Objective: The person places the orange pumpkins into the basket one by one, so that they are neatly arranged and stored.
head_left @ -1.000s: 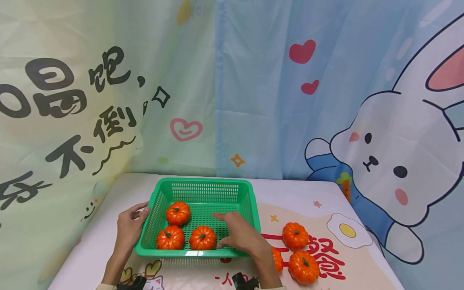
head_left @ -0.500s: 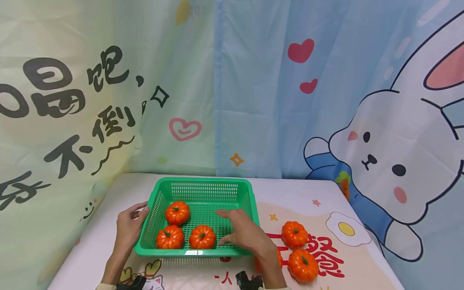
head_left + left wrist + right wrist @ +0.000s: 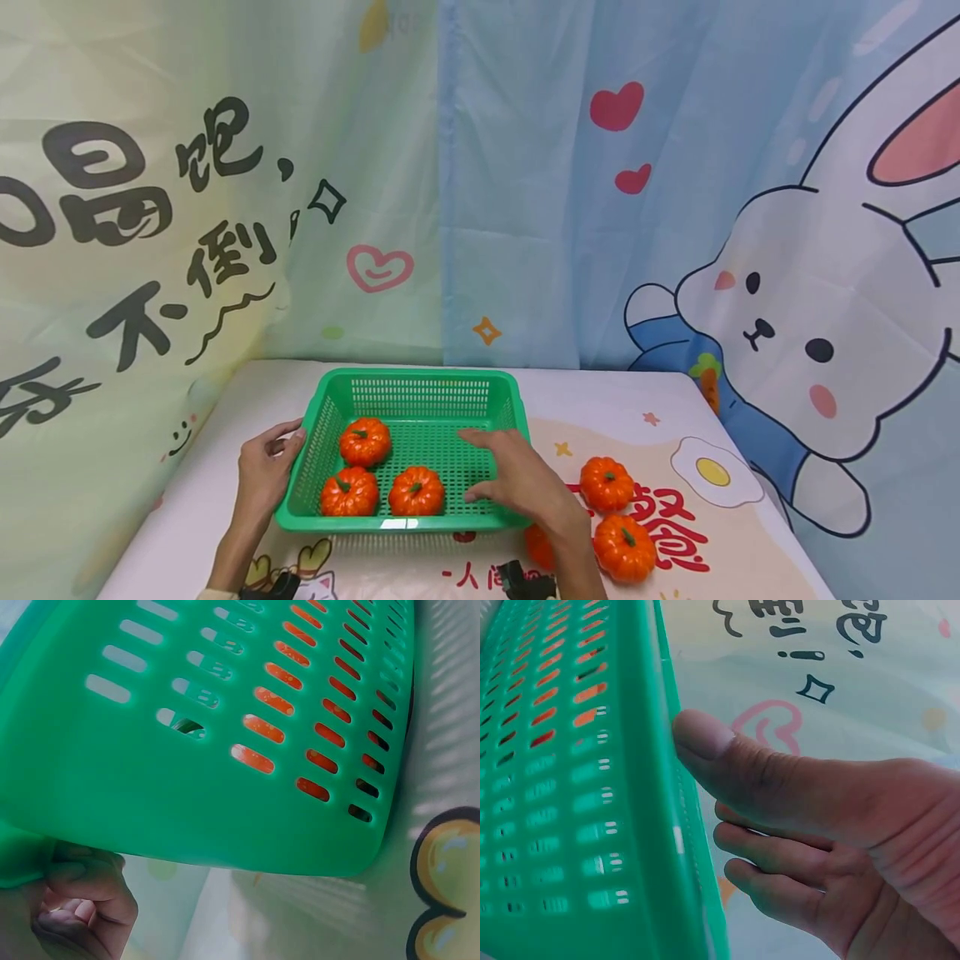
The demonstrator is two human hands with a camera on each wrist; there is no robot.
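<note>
A green plastic basket (image 3: 420,374) stands on the table with three orange toy pumpkins inside: one pumpkin (image 3: 365,442) farther back, another pumpkin (image 3: 349,492) at the front left, a third pumpkin (image 3: 416,492) at front centre. At the basket's left side my left hand (image 3: 264,471) holds the rim; the left wrist view shows its curled fingers (image 3: 97,892) at the rim. My right hand (image 3: 521,479) hovers over the basket's right part with nothing in it, thumb and fingers apart. In the right wrist view its thumb (image 3: 705,735) overlaps the rim.
Right of the basket lie more pumpkins on the printed tablecloth: a back pumpkin (image 3: 607,484), a front pumpkin (image 3: 625,548), and a third pumpkin (image 3: 538,546) partly hidden by my right forearm. A printed curtain (image 3: 517,208) hangs behind the table.
My right hand has drifted right, from beside the front centre pumpkin toward the basket's right side. The left hand stays at the left rim, and the pumpkins lie as before.
</note>
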